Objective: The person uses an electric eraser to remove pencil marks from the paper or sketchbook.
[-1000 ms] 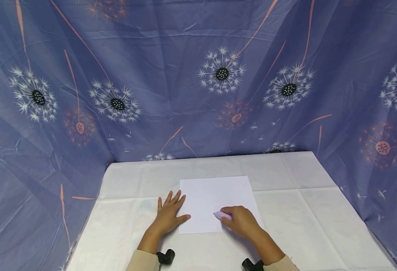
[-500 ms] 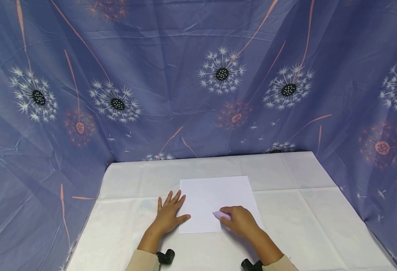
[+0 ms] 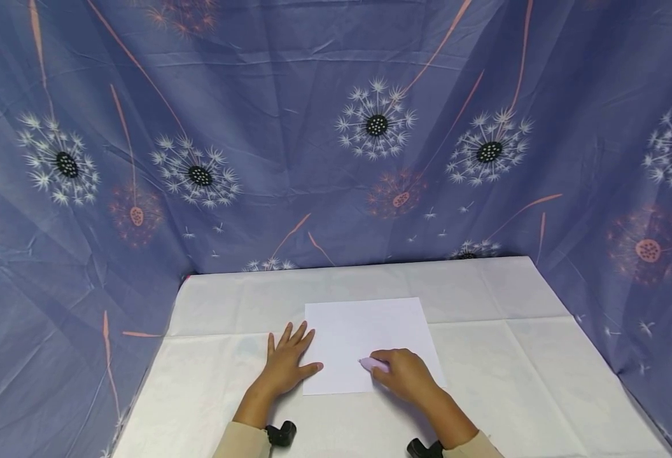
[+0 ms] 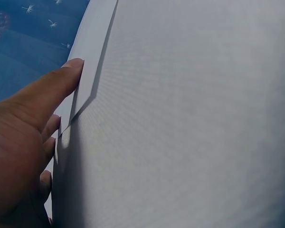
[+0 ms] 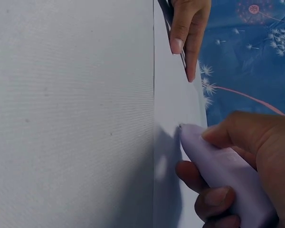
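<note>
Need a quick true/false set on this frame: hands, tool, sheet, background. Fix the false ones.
1. The right hand holds a lilac tool. True.
2. Both hands grip the tool. False; the left hand lies with fingers spread at the edge of the white sheet.
3. The sheet lies on a white cloth. True.
4. The tool's tip points away from the left hand's side. False; it points toward that side.
5. The blue backdrop carries a dandelion print. True.
</note>
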Available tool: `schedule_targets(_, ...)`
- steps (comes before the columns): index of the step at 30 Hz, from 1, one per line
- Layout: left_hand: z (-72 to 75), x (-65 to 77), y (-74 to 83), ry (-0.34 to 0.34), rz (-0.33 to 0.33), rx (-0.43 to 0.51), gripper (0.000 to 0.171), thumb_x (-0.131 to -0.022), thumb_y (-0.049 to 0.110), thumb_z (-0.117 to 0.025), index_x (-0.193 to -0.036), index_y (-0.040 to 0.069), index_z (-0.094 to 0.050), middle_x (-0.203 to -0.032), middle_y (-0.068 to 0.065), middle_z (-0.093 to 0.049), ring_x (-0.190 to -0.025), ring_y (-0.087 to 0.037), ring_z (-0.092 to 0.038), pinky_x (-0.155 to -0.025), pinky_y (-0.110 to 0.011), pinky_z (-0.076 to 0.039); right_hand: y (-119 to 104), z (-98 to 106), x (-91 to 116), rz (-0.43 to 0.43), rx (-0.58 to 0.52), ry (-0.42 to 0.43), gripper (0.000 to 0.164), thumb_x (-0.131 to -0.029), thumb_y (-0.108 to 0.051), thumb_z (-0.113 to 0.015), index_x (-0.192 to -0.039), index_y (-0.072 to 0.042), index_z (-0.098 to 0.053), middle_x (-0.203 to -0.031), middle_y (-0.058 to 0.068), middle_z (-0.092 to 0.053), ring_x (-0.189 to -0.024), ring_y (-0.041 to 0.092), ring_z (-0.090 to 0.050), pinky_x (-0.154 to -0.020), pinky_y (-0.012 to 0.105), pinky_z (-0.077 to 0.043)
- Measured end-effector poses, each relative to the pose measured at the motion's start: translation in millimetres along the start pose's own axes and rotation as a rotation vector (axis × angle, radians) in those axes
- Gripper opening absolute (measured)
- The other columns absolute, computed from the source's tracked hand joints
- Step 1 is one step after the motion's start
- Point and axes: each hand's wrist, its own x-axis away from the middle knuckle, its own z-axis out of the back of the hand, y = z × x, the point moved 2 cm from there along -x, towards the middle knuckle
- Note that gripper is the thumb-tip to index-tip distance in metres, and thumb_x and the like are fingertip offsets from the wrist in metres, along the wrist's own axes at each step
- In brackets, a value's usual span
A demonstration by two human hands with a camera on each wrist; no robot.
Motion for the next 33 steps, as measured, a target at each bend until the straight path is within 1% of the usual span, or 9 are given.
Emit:
schedule_targets(3, -0.7, -0.4, -0.1, -0.003, 0.004, 0.0, 0.079, -0.088, 0.05, -0.073, -0.153, 0.012, -0.046, -0.166, -0.012, -0.032, -0.156, -0.044, -0.016, -0.118, -0.075, 0.003, -1.3, -0.6, 0.0, 0.003, -0.005, 0.001, 0.024, -0.085, -0.021, -0.077, -0.109, -0.016, -0.079, -0.098, 0.0, -0.079, -0.083, 0.013, -0.07, -0.076, 0.038, -0.058)
schedule_targets(6, -0.9, -0.1, -0.5, -0.006, 0.009, 0.001, 0.079, -0.088, 0.05, -0.073, -0.153, 0.012, -0.046, -0.166, -0.012, -0.032, -0.156, -0.044, -0.016, -0.118, -0.075, 0.002, -1.5, -2.0, -0.4, 0.005, -0.013, 0.002, 0.025, -0.086, -0.021, -0.077, -0.11, -0.014, -0.078, -0.102, 0.003, -0.079, -0.09, 0.021, -0.074, -0.081, 0.042, -0.06)
schedule_targets(9, -0.9, 0.1, -0.5, -0.008, 0.01, 0.002, 0.079, -0.089, 0.05, -0.072, -0.153, 0.013, -0.045, -0.166, -0.011, -0.031, -0.156, -0.044, -0.015, -0.118, -0.075, 0.002, -1.7, -2.0, -0.6, 0.003, -0.025, 0.004, 0.025, -0.087, -0.021, -0.076, -0.112, -0.014, -0.078, -0.104, 0.004, -0.079, -0.095, 0.026, -0.075, -0.084, 0.045, -0.06)
schedule_targets(11, -0.7, 0.2, -0.3, -0.005, 0.008, 0.003, 0.079, -0.089, 0.049, -0.073, -0.153, 0.013, -0.046, -0.166, -0.012, -0.032, -0.156, -0.044, -0.016, -0.118, -0.075, 0.002, -1.7, -1.7, -0.6, 0.002, -0.023, 0.007, 0.025, -0.087, -0.021, -0.075, -0.112, -0.014, -0.078, -0.102, 0.002, -0.079, -0.093, 0.024, -0.075, -0.083, 0.044, -0.06)
schedule_targets(16, -0.1, 0.0, 0.4, -0.001, 0.003, -0.002, 0.078, -0.089, 0.049, -0.073, -0.153, 0.013, -0.046, -0.166, -0.012, -0.032, -0.156, -0.044, -0.017, -0.118, -0.076, 0.001, -2.1, 0.6, -0.5, -0.001, 0.011, 0.023, 0.023, -0.085, -0.02, -0.076, -0.108, -0.017, -0.079, -0.095, -0.002, -0.079, -0.083, 0.014, -0.07, -0.076, 0.037, -0.057)
schedule_targets(22, 0.4, -0.1, 0.9, -0.007, 0.007, 0.003, 0.078, -0.089, 0.049, -0.072, -0.153, 0.013, -0.046, -0.166, -0.011, -0.032, -0.156, -0.044, -0.016, -0.118, -0.075, 0.002, -0.9, 1.5, -0.5, -0.002, 0.024, 0.024, 0.022, -0.084, -0.02, -0.076, -0.105, -0.019, -0.08, -0.092, -0.004, -0.078, -0.077, 0.008, -0.064, -0.072, 0.032, -0.054)
schedule_targets(29, 0.7, 0.3, 1.7, -0.006, 0.006, 0.001, 0.079, -0.089, 0.049, -0.073, -0.153, 0.012, -0.045, -0.166, -0.012, -0.032, -0.156, -0.044, -0.016, -0.118, -0.076, 0.002, -0.8, -1.2, -2.8, 0.017, 0.001, 0.021, 0.023, -0.085, -0.021, -0.076, -0.107, -0.018, -0.08, -0.091, -0.006, -0.078, -0.075, 0.005, -0.06, -0.07, 0.03, -0.053)
schedule_targets(32, 0.9, 0.6, 2.1, -0.006, 0.007, 0.002, 0.079, -0.089, 0.048, -0.073, -0.153, 0.012, -0.045, -0.166, -0.012, -0.031, -0.156, -0.044, -0.015, -0.118, -0.075, 0.002, -1.8, -1.1, -3.8, 0.022, -0.01, 0.012, 0.021, -0.086, -0.02, -0.075, -0.106, -0.018, -0.079, -0.082, -0.007, -0.074, -0.071, 0.007, -0.06, -0.067, 0.029, -0.051)
schedule_targets(33, 1.1, 0.7, 2.2, -0.006, 0.007, 0.003, 0.079, -0.089, 0.048, -0.073, -0.153, 0.012, -0.046, -0.166, -0.012, -0.032, -0.156, -0.044, -0.015, -0.118, -0.075, 0.002, -2.1, -0.8, -3.9, 0.021, -0.01, 0.016, 0.021, -0.086, -0.02, -0.075, -0.106, -0.018, -0.079, -0.083, -0.007, -0.074, -0.072, 0.008, -0.062, -0.068, 0.03, -0.053)
